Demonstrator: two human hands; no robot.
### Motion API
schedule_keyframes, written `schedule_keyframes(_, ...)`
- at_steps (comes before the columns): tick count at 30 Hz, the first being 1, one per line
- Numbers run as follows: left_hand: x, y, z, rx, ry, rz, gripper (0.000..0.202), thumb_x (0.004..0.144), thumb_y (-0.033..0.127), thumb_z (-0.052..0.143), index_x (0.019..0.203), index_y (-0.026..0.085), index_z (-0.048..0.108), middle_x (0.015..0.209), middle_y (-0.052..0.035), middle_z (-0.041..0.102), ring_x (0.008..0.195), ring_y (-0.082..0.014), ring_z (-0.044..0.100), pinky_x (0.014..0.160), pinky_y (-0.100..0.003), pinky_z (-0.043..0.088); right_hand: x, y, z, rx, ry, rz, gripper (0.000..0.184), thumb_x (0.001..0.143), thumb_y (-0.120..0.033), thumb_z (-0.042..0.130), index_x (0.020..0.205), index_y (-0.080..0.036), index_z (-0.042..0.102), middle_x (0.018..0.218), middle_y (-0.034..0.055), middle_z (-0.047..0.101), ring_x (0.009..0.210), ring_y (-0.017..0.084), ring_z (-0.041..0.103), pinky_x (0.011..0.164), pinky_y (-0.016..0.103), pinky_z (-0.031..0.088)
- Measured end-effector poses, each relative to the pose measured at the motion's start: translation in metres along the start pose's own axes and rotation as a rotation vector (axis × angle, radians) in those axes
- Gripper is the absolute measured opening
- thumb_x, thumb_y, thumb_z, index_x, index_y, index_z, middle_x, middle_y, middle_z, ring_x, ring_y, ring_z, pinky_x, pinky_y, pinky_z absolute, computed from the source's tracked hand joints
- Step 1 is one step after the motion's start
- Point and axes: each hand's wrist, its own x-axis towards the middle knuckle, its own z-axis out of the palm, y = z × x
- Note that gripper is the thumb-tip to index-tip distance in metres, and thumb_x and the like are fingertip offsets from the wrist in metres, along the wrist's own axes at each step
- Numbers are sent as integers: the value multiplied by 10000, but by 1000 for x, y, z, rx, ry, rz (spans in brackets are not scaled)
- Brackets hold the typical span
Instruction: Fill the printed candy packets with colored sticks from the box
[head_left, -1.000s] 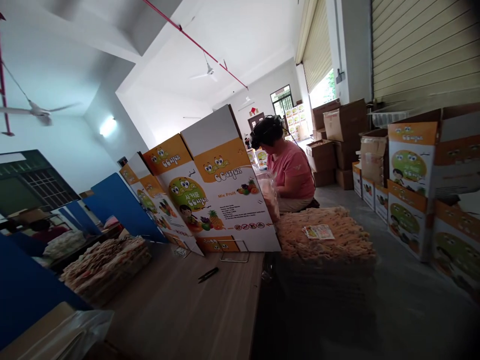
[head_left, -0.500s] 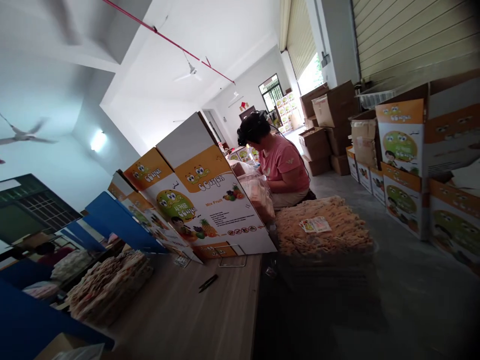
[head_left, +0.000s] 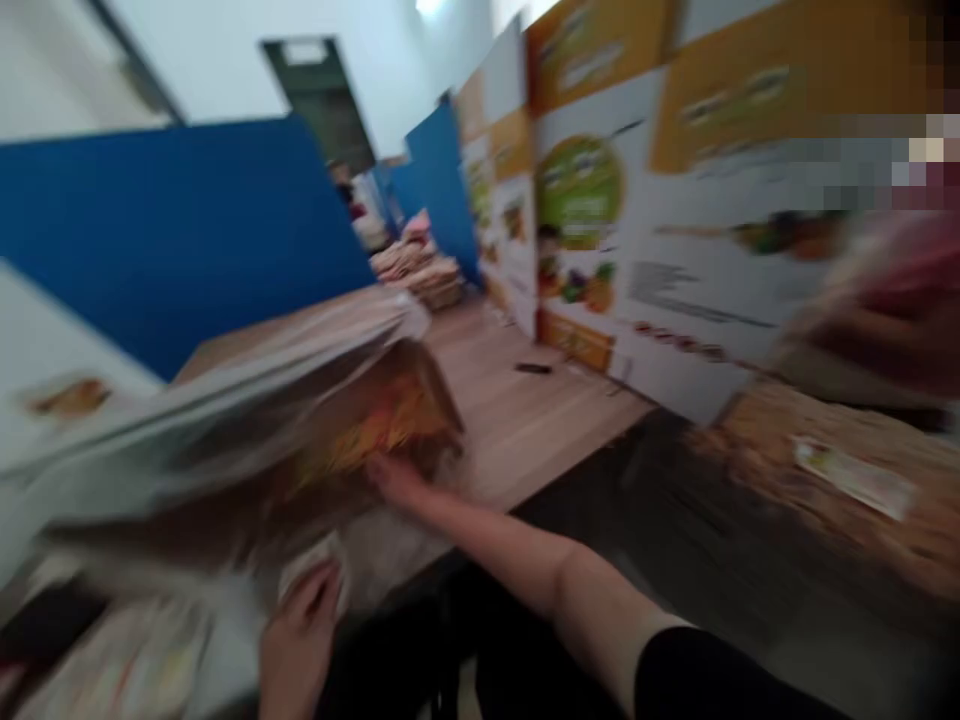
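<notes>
A cardboard box (head_left: 439, 390) with a clear plastic liner (head_left: 247, 400) lies on the table in front of me, and orange and yellow pieces (head_left: 382, 425), blurred, show inside it. My right hand (head_left: 394, 480) reaches to the box's opening beside those pieces; its fingers are smeared by motion. Nearer to me, my left hand (head_left: 304, 605) has its fingers curled round a pale, flat, whitish item (head_left: 330, 560), whose kind I cannot make out. Left of that hand, whitish packets (head_left: 142, 660) lie blurred at the lower edge.
Printed cartons (head_left: 585, 210) stand along the table's (head_left: 495, 430) far right side. A dark pen (head_left: 533, 368) lies on the wood. Blue partitions (head_left: 187, 230) rise behind. At right, a heap of brownish packets (head_left: 847, 480) bears a printed sheet (head_left: 855, 478), near another person (head_left: 900, 300).
My view has swung left and down, so the cartons and the other person now sit further right. Both hands and the lined box have come into view.
</notes>
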Motion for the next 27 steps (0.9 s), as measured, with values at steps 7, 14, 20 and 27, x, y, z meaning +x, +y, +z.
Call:
schedule_keyframes(7, -22, -49, -12, 1, 167, -422, 452, 828, 482, 450, 957, 149, 727, 1034, -137, 694, 930, -299, 662, 857, -411, 520, -8, 4, 72, 383, -108, -295, 173, 982, -222, 381, 966, -205, 553, 821, 20, 665, 794, 162, 625, 773, 265, 452)
schedule_keyframes(14, 10, -57, -17, 320, -167, -600, 563, 885, 623, 468, 1161, 155, 616, 1146, -191, 618, 1005, -388, 629, 753, -426, 464, -10, 11, 73, 141, -215, -350, 166, 938, -233, 391, 920, -223, 556, 874, 48, 672, 841, 196, 618, 778, 297, 452)
schedule_keyframes(20, 9, -72, -15, 138, -159, -673, 330, 803, 519, 623, 859, 195, 611, 896, -87, 662, 816, -279, 639, 616, -311, 375, -12, 10, 72, 129, -191, -362, 199, 943, -274, 363, 940, -202, 549, 906, 72, 670, 867, 202, 629, 813, 320, 460)
schedule_keyframes(27, 2, -76, -17, 148, -90, -607, 356, 920, 463, 457, 854, 193, 681, 788, -81, 670, 732, -256, 613, 583, -314, 339, -14, 10, 71, 173, -170, -381, 193, 941, -269, 349, 937, -217, 535, 870, 66, 686, 835, 204, 643, 772, 318, 457)
